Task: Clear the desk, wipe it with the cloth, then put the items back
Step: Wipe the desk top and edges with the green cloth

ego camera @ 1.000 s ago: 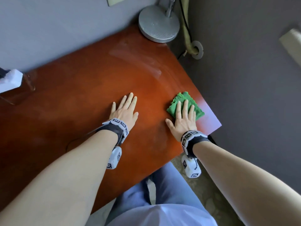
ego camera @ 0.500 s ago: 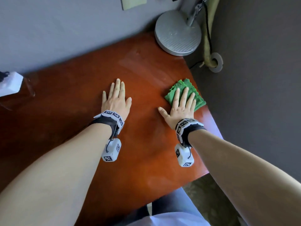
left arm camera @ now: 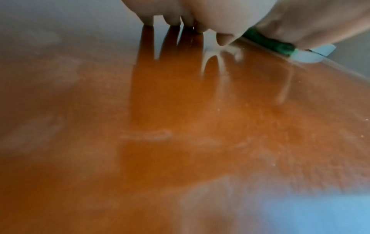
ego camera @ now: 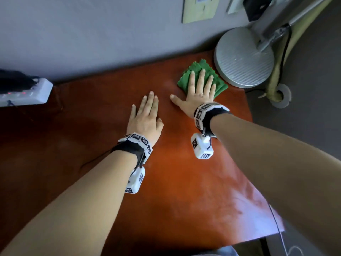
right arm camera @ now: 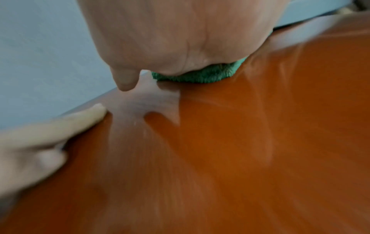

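A folded green cloth lies on the reddish-brown desk near its far right corner. My right hand presses flat on the cloth with straight, spread fingers, thumb out to the left. In the right wrist view the cloth shows under the palm of my right hand. My left hand rests flat on the bare desk just left of the right hand, fingers straight. In the left wrist view the left hand's fingertips touch the glossy desk, and the cloth shows beyond them.
A round silver lamp base stands right next to the cloth at the desk's far right corner. A white power strip sits at the left edge by the wall. The grey wall runs along the desk's back. A cable hangs off the right edge.
My right hand has slid the cloth from the desk's near right edge toward the back, up beside the lamp base. My left hand has moved forward along the desk too.
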A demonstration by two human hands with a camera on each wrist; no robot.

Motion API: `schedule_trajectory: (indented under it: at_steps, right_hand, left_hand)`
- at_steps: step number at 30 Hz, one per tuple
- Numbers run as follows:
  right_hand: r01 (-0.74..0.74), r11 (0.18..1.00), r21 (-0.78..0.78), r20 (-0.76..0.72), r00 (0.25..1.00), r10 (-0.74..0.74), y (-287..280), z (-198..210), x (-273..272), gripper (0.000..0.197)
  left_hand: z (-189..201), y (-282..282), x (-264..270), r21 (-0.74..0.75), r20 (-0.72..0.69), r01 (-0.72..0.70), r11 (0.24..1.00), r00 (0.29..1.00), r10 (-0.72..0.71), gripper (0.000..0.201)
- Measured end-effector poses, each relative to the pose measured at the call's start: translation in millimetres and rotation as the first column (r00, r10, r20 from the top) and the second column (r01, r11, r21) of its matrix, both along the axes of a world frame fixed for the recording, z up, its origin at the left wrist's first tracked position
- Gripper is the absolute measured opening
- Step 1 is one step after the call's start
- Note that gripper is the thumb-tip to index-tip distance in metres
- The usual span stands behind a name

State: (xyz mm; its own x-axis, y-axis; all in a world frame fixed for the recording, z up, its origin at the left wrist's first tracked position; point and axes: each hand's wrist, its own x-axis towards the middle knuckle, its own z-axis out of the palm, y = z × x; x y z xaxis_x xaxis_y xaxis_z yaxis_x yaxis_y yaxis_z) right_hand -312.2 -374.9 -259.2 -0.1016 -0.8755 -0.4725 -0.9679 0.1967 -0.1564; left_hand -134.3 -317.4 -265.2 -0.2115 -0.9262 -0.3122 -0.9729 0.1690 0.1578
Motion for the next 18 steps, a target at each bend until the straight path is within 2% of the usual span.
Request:
schedule_trajectory:
  at_steps: [4,9,13,18]
  right_hand:
    - [-0.057,0.998,-0.016,0.055,0.997,0.057,-45.5,0.6,16.3,0.101]
    - [-0.228,0.974,-0.020,0.043,0.973,0.228,-48.5,-2.1,15.3,0.092]
    - [-0.374,0.927,0.004,0.009,0.927,0.374,-13.9,-1.2,9.2,0.087]
    - [-0.418,0.908,0.008,-0.047,0.907,0.418,71.9,0.7,-9.8,0.086]
  left_hand:
    - [4.1,-2.5,1.6,0.042,-0.005,0.009,0.999,1.000,-0.008,0.075]
    - [4.3,-4.7,5.0,0.087,-0.008,0.036,0.996,0.999,-0.035,0.078]
    - [9.8,-7.8,3.4,0.110,0.007,0.041,0.993,0.999,-0.042,0.076]
    - [15.6,-9.0,0.3,0.132,0.026,0.031,0.991,0.999,-0.035,0.074]
